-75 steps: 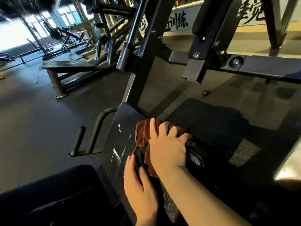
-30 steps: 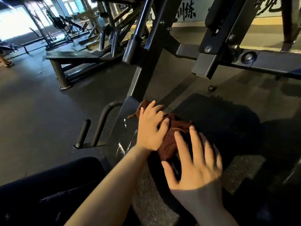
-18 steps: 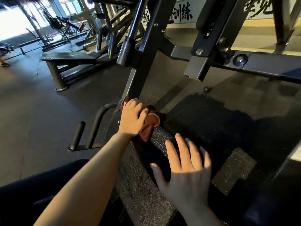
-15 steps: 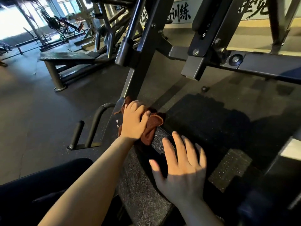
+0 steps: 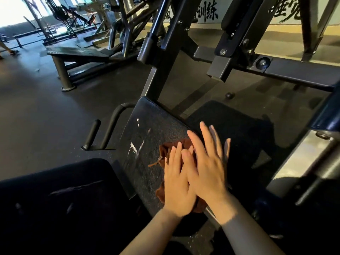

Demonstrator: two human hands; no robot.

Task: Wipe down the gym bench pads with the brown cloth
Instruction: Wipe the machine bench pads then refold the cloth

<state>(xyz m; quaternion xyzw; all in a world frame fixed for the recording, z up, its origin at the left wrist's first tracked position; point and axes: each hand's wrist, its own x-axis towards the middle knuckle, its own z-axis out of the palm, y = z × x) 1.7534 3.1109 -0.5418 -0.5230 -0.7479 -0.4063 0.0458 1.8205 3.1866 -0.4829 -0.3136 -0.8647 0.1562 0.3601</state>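
Closest in, both hands sit flat on the bench pad (image 5: pixel 147 126); left hand (image 5: pixel 177 183) has straight fingers pressing down on the brown cloth (image 5: pixel 166 150), right hand (image 5: pixel 207 166) overlaps it with fingers spread, palm over the cloth too, nothing actually gripped; the cloth's bunched at the pad's near right part, poking out above and below the hands; white scuff marks (image 5: pixel 135 148) just left of the cloth; a black handle (image 5: pixel 110 126) off the pad's left edge; beyond the pad's far end, the dark steel frame (image 5: pixel 161 57).
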